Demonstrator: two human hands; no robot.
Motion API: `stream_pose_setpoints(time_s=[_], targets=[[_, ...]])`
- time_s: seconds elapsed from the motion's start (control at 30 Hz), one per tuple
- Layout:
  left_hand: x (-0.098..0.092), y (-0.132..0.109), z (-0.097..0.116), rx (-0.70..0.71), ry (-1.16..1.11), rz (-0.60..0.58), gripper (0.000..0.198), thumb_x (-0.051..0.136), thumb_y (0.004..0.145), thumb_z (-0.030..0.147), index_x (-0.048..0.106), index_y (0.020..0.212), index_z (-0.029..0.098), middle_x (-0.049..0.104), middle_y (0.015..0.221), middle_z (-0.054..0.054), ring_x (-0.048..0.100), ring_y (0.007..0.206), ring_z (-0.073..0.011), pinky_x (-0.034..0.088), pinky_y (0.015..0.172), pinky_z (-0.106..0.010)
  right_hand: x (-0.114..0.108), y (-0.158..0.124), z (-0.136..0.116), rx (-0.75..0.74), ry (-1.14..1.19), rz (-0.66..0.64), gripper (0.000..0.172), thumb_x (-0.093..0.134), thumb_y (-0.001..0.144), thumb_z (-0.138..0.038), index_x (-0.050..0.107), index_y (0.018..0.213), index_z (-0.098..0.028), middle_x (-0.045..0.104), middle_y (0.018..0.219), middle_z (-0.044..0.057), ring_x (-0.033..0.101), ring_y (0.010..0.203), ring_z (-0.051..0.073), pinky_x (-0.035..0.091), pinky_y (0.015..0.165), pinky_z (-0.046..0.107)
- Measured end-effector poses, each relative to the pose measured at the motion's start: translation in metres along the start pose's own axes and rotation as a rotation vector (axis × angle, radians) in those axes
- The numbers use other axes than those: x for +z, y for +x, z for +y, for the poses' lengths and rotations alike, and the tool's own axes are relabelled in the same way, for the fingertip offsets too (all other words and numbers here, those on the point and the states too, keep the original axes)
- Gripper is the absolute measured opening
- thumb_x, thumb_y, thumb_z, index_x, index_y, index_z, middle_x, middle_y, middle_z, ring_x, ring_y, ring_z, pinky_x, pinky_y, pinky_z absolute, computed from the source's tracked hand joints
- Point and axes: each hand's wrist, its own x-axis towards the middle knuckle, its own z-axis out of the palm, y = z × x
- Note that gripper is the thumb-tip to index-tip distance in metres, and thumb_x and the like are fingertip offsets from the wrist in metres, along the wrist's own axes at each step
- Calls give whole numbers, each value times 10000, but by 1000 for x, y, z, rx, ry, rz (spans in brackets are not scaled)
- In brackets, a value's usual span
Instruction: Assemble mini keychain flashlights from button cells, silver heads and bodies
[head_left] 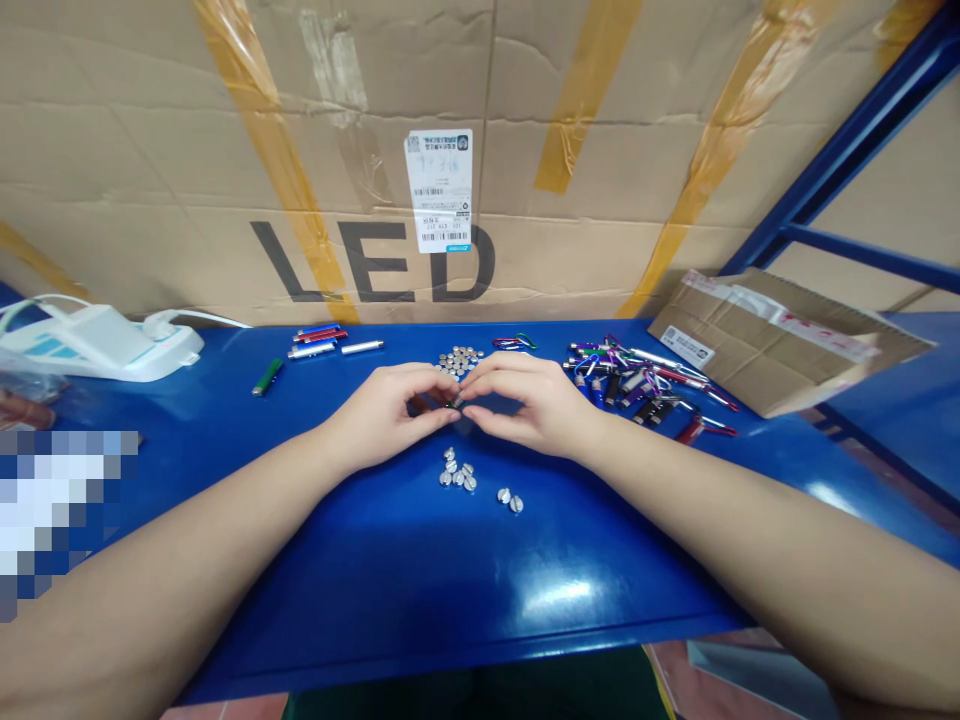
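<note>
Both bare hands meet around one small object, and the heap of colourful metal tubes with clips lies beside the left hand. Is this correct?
No: in the head view, the heap of colourful metal tubes lies beside the right hand, not the left hand. The rest holds.

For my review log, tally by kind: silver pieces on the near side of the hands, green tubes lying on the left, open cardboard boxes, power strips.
Near-side silver pieces: 8
Green tube on the left: 1
Open cardboard box: 1
Power strip: 1
Total: 11
</note>
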Motion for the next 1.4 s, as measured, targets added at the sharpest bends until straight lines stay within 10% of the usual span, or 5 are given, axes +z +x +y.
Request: stream_pose_setpoints(time_s=[0.77, 1.07, 1.4], targets=[[-3, -3, -8, -107, 6, 77, 206, 671, 904, 278, 546, 1062, 233, 709, 1072, -39, 747, 934, -201, 641, 766, -318, 3, -3, 18, 503, -626, -420, 492, 462, 1063, -368, 548, 1514, -192, 602, 1447, 152, 496, 1286, 383, 410, 1037, 552], [-5, 0, -4, -72, 62, 69, 133, 645, 922, 290, 588, 1017, 216, 713, 1036, -36, 727, 914, -186, 644, 816, -332, -1, -2, 24, 338, -582, -355, 227, 567, 1004, -265, 768, 1068, -178, 695, 1235, 139, 537, 1171, 322, 410, 981, 470], [-5, -1, -8, -15, 84, 48, 88, 640, 917, 260, 613, 983, 209, 707, 991, -23, 723, 886, -174, 622, 848, -331, -15, 5, 22, 331, -307, -466, 146, 668, 813, -62, 656, 751, -194, 708, 792, 35, 606, 806, 205, 458, 863, 350]])
